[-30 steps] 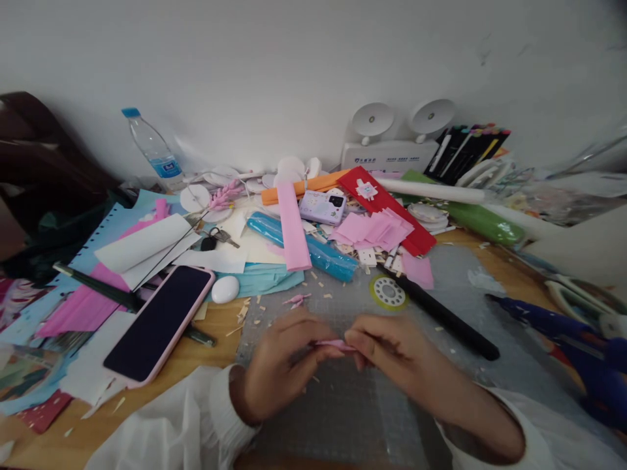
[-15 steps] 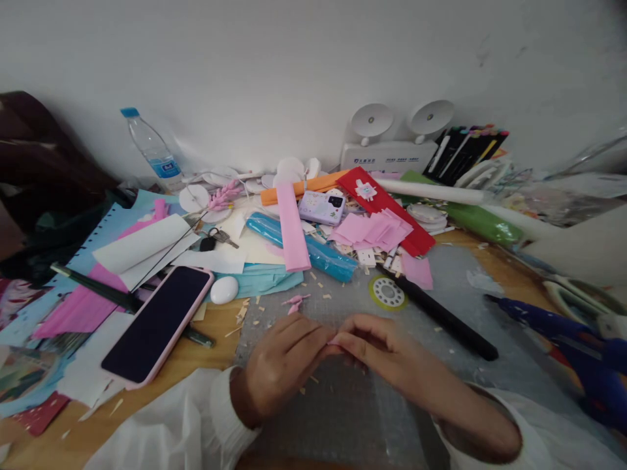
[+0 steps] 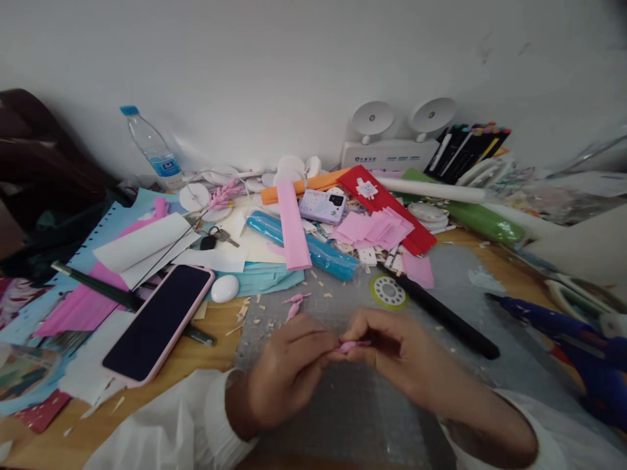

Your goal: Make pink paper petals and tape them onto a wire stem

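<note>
Between my two hands is a small twisted piece of pink crepe paper [image 3: 349,346], low over the grey cutting mat [image 3: 362,418]. My left hand [image 3: 291,365] pinches its left end with the fingertips. At its right end my right hand [image 3: 392,349] is closed on it too, thumb against fingers, slightly blurred. Just beyond my left hand lie finished-looking twisted pink paper buds [image 3: 295,305], partly hidden by the knuckles. A stack of pink paper squares [image 3: 375,228] rests farther back, beside a folded pink crepe strip [image 3: 294,228].
A phone [image 3: 159,323] lies at left, near a white oval object [image 3: 225,288]. A yellow-rimmed tape roll [image 3: 388,291] and a black stick-like tool [image 3: 445,316] lie beyond my right hand. A blue glue gun [image 3: 553,333] is at far right. A water bottle [image 3: 151,147] stands behind.
My hands have drawn slightly apart, the right one moving a little right. More of the pink paper piece now shows between the fingers, as do the buds beyond my left hand.
</note>
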{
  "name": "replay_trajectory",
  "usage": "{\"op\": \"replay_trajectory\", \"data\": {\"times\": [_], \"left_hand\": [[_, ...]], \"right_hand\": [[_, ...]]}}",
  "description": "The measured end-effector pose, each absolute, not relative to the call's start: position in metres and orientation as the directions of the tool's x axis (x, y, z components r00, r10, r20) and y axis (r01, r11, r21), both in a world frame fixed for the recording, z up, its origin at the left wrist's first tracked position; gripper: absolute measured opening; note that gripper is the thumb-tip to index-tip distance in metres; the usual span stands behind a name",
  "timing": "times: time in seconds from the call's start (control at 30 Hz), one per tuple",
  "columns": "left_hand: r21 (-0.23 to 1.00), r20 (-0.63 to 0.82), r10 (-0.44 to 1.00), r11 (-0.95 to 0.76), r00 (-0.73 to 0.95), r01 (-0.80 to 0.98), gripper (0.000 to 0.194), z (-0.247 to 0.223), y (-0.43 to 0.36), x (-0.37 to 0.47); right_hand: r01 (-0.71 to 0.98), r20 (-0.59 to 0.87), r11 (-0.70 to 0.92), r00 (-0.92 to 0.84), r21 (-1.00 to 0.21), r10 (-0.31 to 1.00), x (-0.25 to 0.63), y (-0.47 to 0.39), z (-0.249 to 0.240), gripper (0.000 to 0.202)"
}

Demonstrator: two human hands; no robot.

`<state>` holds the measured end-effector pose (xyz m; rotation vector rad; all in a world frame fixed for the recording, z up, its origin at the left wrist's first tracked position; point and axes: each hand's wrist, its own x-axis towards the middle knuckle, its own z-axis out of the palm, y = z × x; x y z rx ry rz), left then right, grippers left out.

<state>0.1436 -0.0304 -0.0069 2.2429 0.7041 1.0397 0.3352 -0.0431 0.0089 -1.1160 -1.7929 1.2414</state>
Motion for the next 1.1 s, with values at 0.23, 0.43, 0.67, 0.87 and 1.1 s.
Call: {"op": "replay_trajectory", "data": {"times": [0.23, 0.43, 0.67, 0.87, 1.1], "left_hand": [[0.926, 0.195, 0.836, -0.33, 0.513, 0.185, 0.017, 0.005, -0.03, 0.146], [0.816, 0.405, 0.796, -0.537, 0.449, 0.216, 0.009, -0.005, -0.029, 0.143], [0.629, 0.554, 0.662, -0.73, 0.505, 0.266, 0.014, -0.016, -0.028, 0.143], [0.861, 0.284, 0.792, -0.459, 0.54, 0.221, 0.016, -0.004, -0.031, 0.146], [0.973, -0.193, 0.73, 0.231, 0.655, 0.029, 0.029, -0.005, -0.022, 0.142]], "right_hand": [[0.338, 0.447, 0.696, -0.575, -0.633, 0.685, 0.344, -0.04, 0.001, 0.021], [0.311, 0.081, 0.224, -0.413, -0.924, 0.907, 0.337, -0.043, 0.007, 0.025], [0.433, -0.087, 0.114, -0.418, -0.894, 0.904, 0.332, -0.041, 0.003, 0.032], [0.524, 0.22, 0.476, -0.477, -0.706, 0.851, 0.337, -0.041, 0.003, 0.014], [0.427, 0.483, 0.807, -0.65, -0.407, 0.587, 0.344, -0.038, 0.0, 0.026]]}}
